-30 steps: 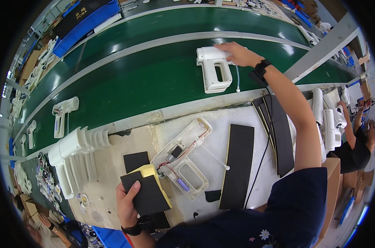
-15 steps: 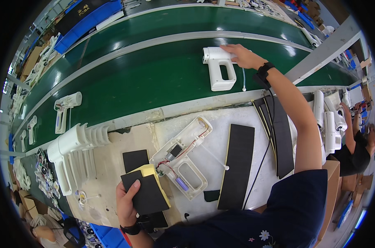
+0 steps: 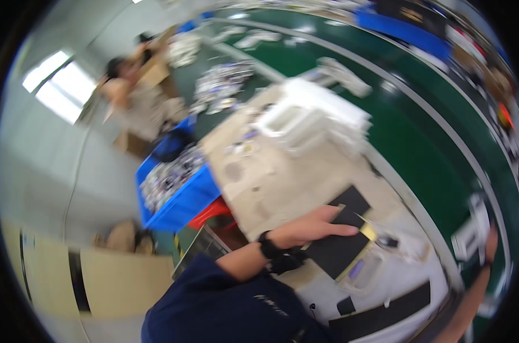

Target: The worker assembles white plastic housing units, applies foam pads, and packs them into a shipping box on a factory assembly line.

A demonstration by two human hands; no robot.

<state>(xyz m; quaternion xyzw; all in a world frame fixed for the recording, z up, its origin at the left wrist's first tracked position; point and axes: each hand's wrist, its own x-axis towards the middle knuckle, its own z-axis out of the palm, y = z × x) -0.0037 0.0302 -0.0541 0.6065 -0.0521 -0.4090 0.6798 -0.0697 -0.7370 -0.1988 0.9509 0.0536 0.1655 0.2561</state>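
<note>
My left hand (image 3: 312,227) is closed on a small stack of black foam pads (image 3: 335,251) with yellow backing, its thumb lying across the top. Another black pad (image 3: 354,200) lies on the table just beyond. Beside the stack is an opened white gun-shaped shell (image 3: 367,271) with a purple cylinder inside, blurred. At the far right, my right hand (image 3: 490,246) is at the rear end of a white gun-shaped device (image 3: 470,235) on the green conveyor; motion blur smears its fingers. A long black foam strip (image 3: 385,314) lies near my body.
Nested white shells (image 3: 311,117) stand at the table's far end. A blue bin (image 3: 182,197) of small parts and a red stool (image 3: 211,211) are left of the table. More parts (image 3: 222,86) are heaped beyond, near a co-worker (image 3: 139,97). The green conveyor (image 3: 419,160) runs alongside.
The view has swung left, bringing the bin, wall and co-worker in and sending the right hand to the picture's edge. My left hand still holds the foam pads; my right stays by the device.
</note>
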